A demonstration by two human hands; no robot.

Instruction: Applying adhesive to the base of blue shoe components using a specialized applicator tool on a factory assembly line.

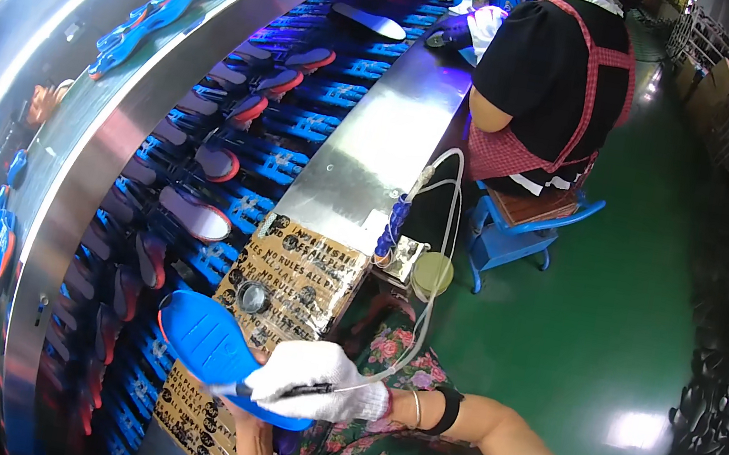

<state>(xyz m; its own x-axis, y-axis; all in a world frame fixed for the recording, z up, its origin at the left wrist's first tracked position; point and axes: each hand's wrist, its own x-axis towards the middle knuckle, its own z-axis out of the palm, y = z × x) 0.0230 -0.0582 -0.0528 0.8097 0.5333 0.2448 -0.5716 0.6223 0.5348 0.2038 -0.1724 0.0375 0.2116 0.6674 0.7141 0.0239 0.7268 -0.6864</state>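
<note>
A blue shoe sole (206, 341) with ribs on its surface and an orange-red edge at its far tip lies tilted in my left hand (251, 435). That hand is bare and supports the sole from below, its fingers mostly hidden. My right hand (316, 376), in a white knitted glove, is closed around a dark-handled brush-like tool (306, 391). The tool's pale tip lies over the near part of the sole; whether it touches cannot be told. A clear thin hose (428, 320) rises behind my right hand.
A small round cup (253, 297) stands on printed cardboard (305, 266) covering the metal bench (353, 153). Left of it, a rack conveyor (275, 159) carries several soles. More blue soles (142, 27) lie on a raised belt. Ahead, a co-worker (544, 74) sits on a blue stool (517, 239).
</note>
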